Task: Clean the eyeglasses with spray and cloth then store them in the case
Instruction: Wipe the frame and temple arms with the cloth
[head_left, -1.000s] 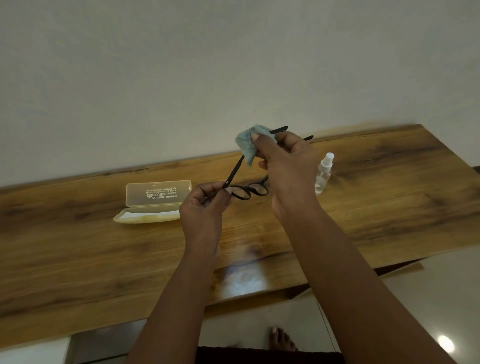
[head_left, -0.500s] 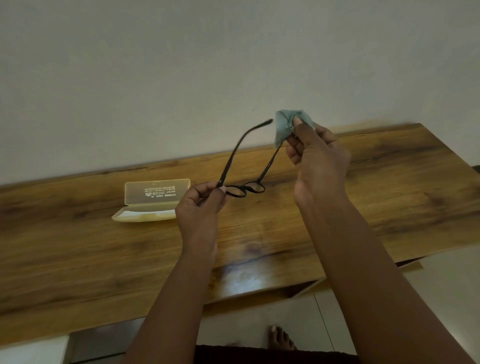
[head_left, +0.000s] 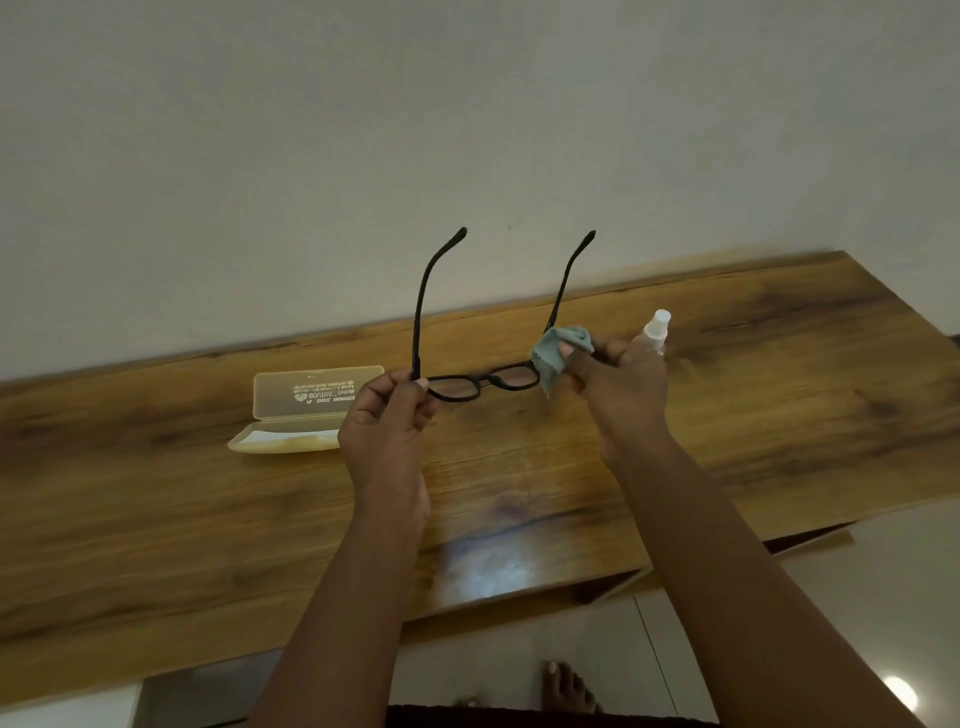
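Black-framed eyeglasses: the thin plastic eyeglasses (head_left: 483, 383) are held up above the table between both hands, lenses toward the person, both temple arms unfolded and pointing up and away.
Left hand: the left hand (head_left: 387, 431) has its fingers curled round the frame's left corner at the hinge, a closed pinch on the eyeglasses.
Right hand: the right hand (head_left: 621, 387) pinches a small pale blue cleaning cloth (head_left: 558, 353) against the right end of the frame, beside the right lens.
Case: the translucent cream plastic case (head_left: 306, 408) lies open on the table, left of the hands, lid standing up with printed text; it is well apart from the eyeglasses.
Spray: the small clear spray bottle with a white cap (head_left: 654, 332) stands upright just behind the right hand.
Step, as I judge it: wiping is in progress; storing is not yet done.
Risks: pressing hard at one end while the other end is only pinched could twist the frame or strain a hinge; a slack pinch could drop the eyeglasses onto the hard wood; the right hand drawing back could knock the bottle over.
Surface: a glossy wood-grain table (head_left: 779, 415), brown with dark streaks, carrying a bright reflection near its front edge.
Room: a plain pale wall (head_left: 467, 130) behind; light floor tiles and a bare foot (head_left: 566, 688) below.
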